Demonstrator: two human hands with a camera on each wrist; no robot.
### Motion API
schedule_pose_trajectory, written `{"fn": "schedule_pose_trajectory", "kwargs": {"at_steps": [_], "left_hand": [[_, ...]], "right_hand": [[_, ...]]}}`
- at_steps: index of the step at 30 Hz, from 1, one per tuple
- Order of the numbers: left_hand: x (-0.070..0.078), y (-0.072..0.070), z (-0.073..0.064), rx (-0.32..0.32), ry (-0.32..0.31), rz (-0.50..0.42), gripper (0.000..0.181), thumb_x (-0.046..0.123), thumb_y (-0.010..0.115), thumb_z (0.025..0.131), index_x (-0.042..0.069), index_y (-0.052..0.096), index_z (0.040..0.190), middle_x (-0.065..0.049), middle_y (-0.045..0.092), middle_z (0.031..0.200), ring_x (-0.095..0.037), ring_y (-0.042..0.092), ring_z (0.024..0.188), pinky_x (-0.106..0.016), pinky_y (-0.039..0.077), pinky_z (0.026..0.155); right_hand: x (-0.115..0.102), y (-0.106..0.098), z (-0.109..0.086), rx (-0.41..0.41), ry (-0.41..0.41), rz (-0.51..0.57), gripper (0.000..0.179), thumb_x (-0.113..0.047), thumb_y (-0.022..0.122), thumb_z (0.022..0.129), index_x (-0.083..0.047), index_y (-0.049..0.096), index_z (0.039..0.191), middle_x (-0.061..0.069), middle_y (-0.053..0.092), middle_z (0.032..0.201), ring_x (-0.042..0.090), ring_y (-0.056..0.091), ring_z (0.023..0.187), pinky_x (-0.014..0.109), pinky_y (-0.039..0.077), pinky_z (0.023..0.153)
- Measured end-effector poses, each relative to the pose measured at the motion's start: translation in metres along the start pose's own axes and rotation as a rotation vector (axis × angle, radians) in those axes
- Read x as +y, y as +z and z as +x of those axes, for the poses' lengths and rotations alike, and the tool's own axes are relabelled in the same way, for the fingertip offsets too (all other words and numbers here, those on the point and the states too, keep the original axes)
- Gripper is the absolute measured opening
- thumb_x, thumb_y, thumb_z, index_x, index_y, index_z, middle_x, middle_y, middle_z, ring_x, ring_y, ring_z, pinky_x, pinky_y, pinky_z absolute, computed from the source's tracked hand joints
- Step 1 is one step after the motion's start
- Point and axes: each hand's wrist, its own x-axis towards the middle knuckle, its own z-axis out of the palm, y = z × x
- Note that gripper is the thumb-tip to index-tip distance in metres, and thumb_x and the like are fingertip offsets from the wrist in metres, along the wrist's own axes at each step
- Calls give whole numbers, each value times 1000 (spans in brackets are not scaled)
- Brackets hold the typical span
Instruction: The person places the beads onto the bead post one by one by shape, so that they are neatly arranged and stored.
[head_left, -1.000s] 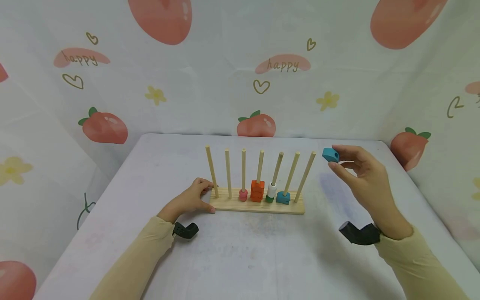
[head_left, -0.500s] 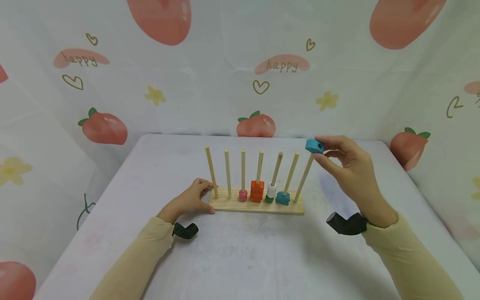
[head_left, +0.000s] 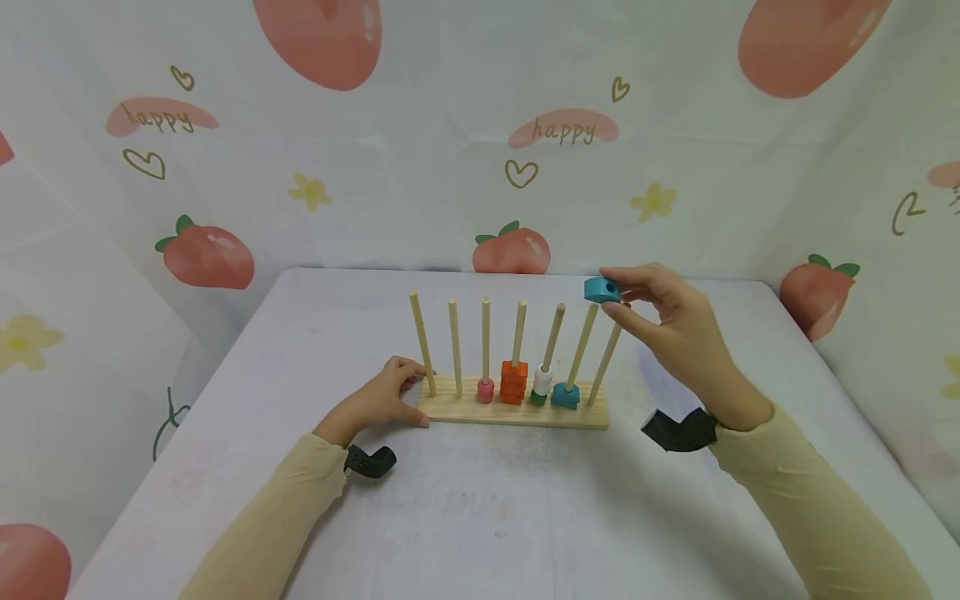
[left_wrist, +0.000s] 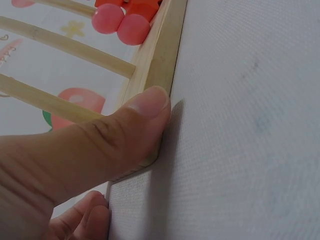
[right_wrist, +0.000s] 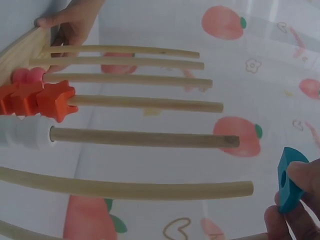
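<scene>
Between the thumb and fingers of my right hand point(head_left: 671, 329) is a blue half-round wooden bead point(head_left: 602, 290) with a hole through it. It is just past the tip of the second peg from the right point(right_wrist: 220, 189), a small gap showing in the right wrist view. My left hand point(head_left: 381, 395) grips the left end of the wooden peg board point(head_left: 517, 414), thumb point(left_wrist: 150, 105) on its front edge and fingers behind. Other blue beads point(head_left: 566, 396) sit at the bottom of that same peg.
Other pegs carry pink beads point(head_left: 486, 390), orange star-shaped beads point(head_left: 513, 383), and white beads point(head_left: 543, 380) over green. The two leftmost pegs and the rightmost peg point(head_left: 606, 367) are bare. A white cloth covers the table point(head_left: 480, 517); a fruit-print curtain point(head_left: 420, 100) hangs behind.
My right hand has moved left with the blue bead, rising from beside the board, past the rightmost peg, to the tip of the second from the right. My left hand stays put.
</scene>
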Motion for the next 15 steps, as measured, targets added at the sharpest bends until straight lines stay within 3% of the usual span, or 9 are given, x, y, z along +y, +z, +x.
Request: {"fn": "schedule_pose_trajectory", "kwargs": {"at_steps": [4,15], "left_hand": [[0,0,0,0,5,9,78,22,88,70,6,49,136,-17,32,136,-38,38,130,-51,33,111],[1,0,-1,0,3,16,79,21,88,71,4,48,136,-18,31,137,-38,38,130,-51,33,111]], "right_hand": [[6,1,1,-20,17,-70,40,3,70,85,-6,64,124,-10,63,111,-4,57,99,11,46,91],[10,4,2,-64,31,-89,40,2,71,84,-9,65,122,1,67,106,-4,57,96,8,45,86]]}}
